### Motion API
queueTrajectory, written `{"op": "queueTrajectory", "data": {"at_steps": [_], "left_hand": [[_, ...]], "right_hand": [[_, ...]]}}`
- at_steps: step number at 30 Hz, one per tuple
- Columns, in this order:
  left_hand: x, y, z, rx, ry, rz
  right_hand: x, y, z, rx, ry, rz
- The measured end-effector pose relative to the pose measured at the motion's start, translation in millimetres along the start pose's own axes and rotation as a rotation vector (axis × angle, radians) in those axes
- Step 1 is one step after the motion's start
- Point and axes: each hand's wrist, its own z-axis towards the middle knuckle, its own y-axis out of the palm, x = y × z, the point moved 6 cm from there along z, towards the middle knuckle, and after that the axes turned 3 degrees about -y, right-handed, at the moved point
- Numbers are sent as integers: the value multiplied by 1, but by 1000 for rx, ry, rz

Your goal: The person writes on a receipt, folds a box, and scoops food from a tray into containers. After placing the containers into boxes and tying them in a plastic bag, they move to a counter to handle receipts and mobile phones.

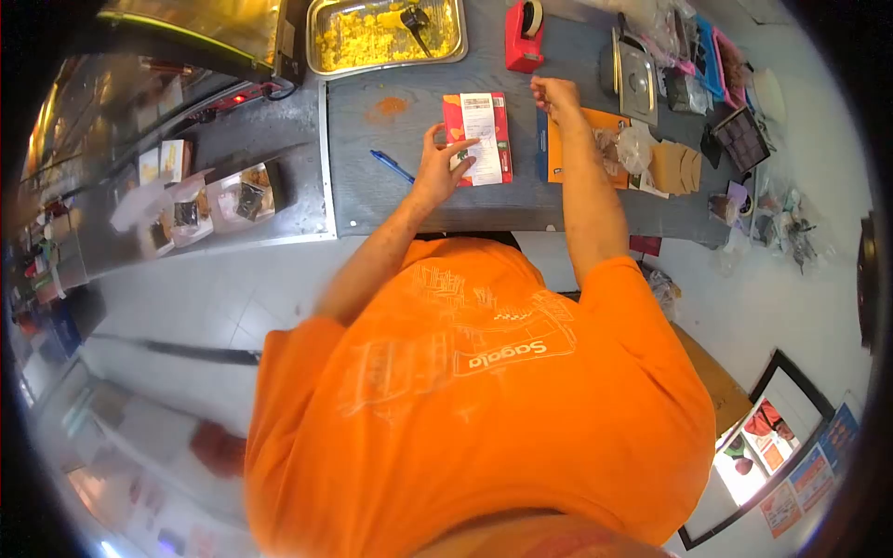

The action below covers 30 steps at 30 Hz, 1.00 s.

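The print on the white slip (479,130) under the left hand (439,167) is too small to read. The picture's top edge cuts off the food tray (391,67). Whether the right hand (556,93) pinches anything cannot be told.

A metal tray (386,68) of yellow food is sitting at the far edge of the grey table (372,200), and a red tape dispenser (524,37) is standing just right of it. A blue pen (392,166) is lying nearer, towards the left. Bagged packets (219,200) are resting on the left counter (279,130).
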Motion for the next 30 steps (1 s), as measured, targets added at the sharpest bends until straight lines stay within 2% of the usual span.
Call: {"op": "queueTrajectory", "data": {"at_steps": [1,3,5,7,9,13,15,17,18,19,20,21,22,23,25,27,29,30], "left_hand": [[7,-4,-2,27,46,60],[12,-5,-4,49,92,115],[9,-4,-3,65,113,122],[11,-4,-3,80,116,143],[10,-4,-4,90,112,163],[-4,4,-1,51,91,106],[-16,9,5,38,68,85],[-27,17,8,27,94,-57],[-14,9,2,76,67,10],[7,-3,-2,88,64,25],[11,-6,-4,94,81,-40],[-13,5,-2,76,62,-26],[17,-12,-9,-10,65,-21],[27,-22,-18,28,20,-56],[36,-60,-41,253,34,5],[13,-100,-72,457,23,183],[-21,-135,-109,585,-95,212],[-36,-147,-127,614,-103,249]], "right_hand": [[-7,1,-18,-1,-1,-2],[-20,9,-72,-160,-167,-100],[3,16,-139,-217,-60,-71],[49,17,-186,-163,79,-135],[100,17,-205,-133,136,-96],[129,18,-202,-40,137,-62],[113,18,-196,-87,-216,-259],[113,3,-184,-36,-632,-655],[105,1,-187,6,-606,-971],[117,-11,-180,90,-682,-823],[113,-19,-177,129,-670,-810],[92,-16,-187,128,-607,-922],[86,-15,-187,76,-640,-915],[85,-16,-189,35,-664,-912],[72,-13,-211,31,-725,-849],[46,4,-225,39,-786,-790],[18,50,-261,-36,-1003,-660],[21,78,-266,-201,-1038,-717]]}}
